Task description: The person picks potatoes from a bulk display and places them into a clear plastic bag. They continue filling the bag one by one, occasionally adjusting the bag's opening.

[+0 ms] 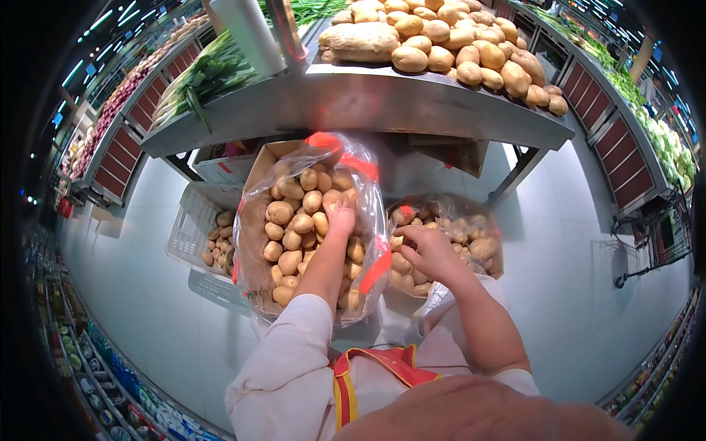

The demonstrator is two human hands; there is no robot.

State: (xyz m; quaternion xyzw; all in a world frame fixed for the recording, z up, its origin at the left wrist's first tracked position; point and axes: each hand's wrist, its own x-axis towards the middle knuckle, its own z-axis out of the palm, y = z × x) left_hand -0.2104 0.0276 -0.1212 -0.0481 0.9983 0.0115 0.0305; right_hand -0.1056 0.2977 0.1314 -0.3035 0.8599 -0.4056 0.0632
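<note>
A cardboard box (259,165) lined with a clear plastic bag (370,212) holds many potatoes (290,262) in front of me. My left hand (341,216) reaches into it and rests on a potato (332,199) near the right side; whether its fingers grip that potato cannot be told. To the right, my right hand (427,249) hovers over the left part of a second potato box (498,267), with its fingers curled and thumb apart. A small pale potato (395,241) shows at its fingertips, and whether the hand holds it is unclear. Clear plastic partly covers the potatoes there.
A white perforated crate (185,231) with some potatoes stands left of the large box. Ahead is a metal display table (358,102) heaped with potatoes, with leafy green stalks (207,74) at its left. A shopping cart (664,237) stands at the far right.
</note>
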